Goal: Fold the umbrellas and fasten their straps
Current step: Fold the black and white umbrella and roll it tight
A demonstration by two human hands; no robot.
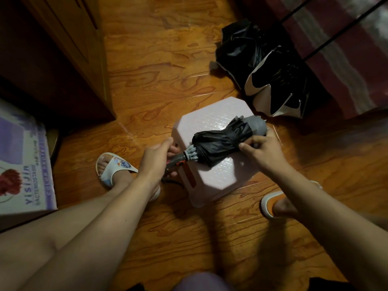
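Left hand [156,156] curled round handle [175,161] of black umbrella [222,141] lying on pink stool [212,120]; right hand [262,150] pinches its folded canopy, wrist bent down.

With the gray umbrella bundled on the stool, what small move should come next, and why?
Probably wrap and fasten the strap. The gray umbrella lies collapsed on the pink stool, canopy gathered; the left hand grips its handle and the right hand pinches the folds. No fastened strap shows. The black umbrella on the floor waits.
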